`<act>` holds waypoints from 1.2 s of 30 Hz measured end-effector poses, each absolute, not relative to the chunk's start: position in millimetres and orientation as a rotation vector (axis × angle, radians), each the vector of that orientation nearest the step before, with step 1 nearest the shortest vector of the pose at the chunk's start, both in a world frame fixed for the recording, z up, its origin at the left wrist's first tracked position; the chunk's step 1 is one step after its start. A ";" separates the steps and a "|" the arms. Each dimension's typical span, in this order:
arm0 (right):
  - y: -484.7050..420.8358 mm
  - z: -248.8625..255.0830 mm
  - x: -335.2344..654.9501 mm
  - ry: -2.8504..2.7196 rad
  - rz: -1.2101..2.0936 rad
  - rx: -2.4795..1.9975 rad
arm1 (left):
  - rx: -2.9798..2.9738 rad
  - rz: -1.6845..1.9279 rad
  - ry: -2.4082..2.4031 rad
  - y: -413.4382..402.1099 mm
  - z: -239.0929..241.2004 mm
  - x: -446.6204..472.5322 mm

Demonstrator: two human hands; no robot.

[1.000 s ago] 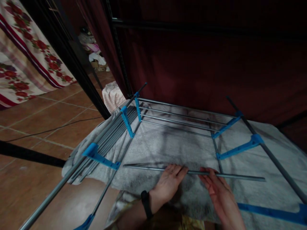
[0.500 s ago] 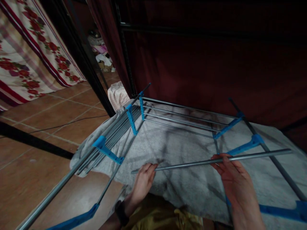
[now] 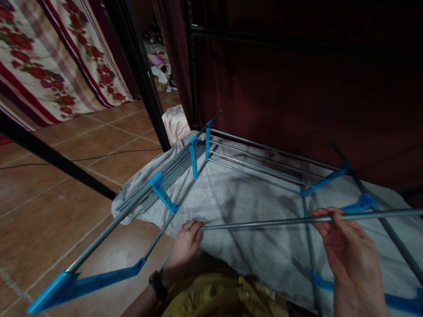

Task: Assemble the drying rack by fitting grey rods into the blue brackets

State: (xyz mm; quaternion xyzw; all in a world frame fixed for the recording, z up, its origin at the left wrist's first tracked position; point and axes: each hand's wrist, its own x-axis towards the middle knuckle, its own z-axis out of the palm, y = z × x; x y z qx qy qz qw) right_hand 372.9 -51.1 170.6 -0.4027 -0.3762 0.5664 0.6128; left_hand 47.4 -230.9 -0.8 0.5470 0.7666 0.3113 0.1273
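A thin grey metal tube point(image 3: 257, 223) lies across both my hands, nearly level above the grey blanket. My left hand point(image 3: 187, 240) is closed on its left end. Further right, my right hand point(image 3: 346, 246) pinches the same tube between thumb and fingers, and the tube runs on past it to the picture's right edge. Around them stands a partly built rack of grey tubes with blue plastic brackets point(image 3: 164, 193). Several parallel rods point(image 3: 261, 165) join its two sides at the far end. Another blue bracket point(image 3: 360, 203) sits just behind my right hand.
Loose grey rods point(image 3: 178, 169) lie bundled on the left of the grey blanket point(image 3: 238, 193). Black metal posts point(image 3: 145, 75) and a dark red curtain point(image 3: 280, 97) stand behind. A cable point(image 3: 99, 156) crosses the tiled floor point(image 3: 66, 193). A floral cloth point(image 3: 66, 57) hangs far left.
Both hands still hold the tube; its right end has shifted right, out of the picture. The view has turned left, bringing the near left blue bracket's end into sight.
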 end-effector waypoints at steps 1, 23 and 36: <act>-51.9 168.1 371.1 -0.856 1.322 -0.936 | 1.551 0.950 2.238 -230.9 1.8 44.3; -81.4 113.9 361.3 -0.490 1.474 -1.069 | 1.729 1.495 2.325 -198.0 20.2 -10.6; -107.3 87.2 372.0 -0.276 1.573 -1.025 | 1.796 1.799 2.410 -182.7 113.9 13.5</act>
